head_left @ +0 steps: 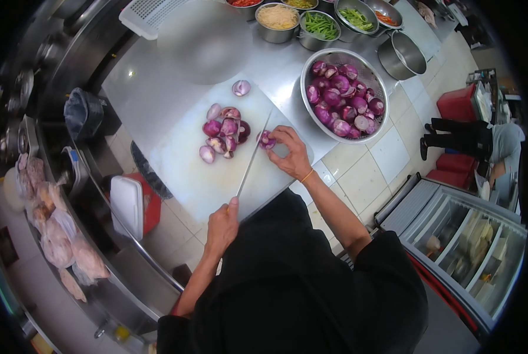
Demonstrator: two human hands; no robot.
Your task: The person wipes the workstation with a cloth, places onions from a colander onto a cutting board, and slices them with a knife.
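My left hand (222, 227) is closed round the handle of a long kitchen knife (250, 168), whose blade points away from me over a white cutting board (187, 177). My right hand (291, 154) pinches a red onion (266, 140) against the board, right beside the blade. Left of the knife lies a cluster of several red onions (215, 143), some of them looking cut. A single pale purple onion piece (241, 88) sits apart, farther back on the board. To the right, a perforated steel colander (382, 88) holds many red onions.
Steel bowls of green beans (320, 26), pale shreds (277, 17) and other cut vegetables line the back. A blurred grey round patch covers the back of the table. Bagged meat (63, 236) lies at left. A glass-topped chiller (464, 242) and another person (470, 138) are at right.
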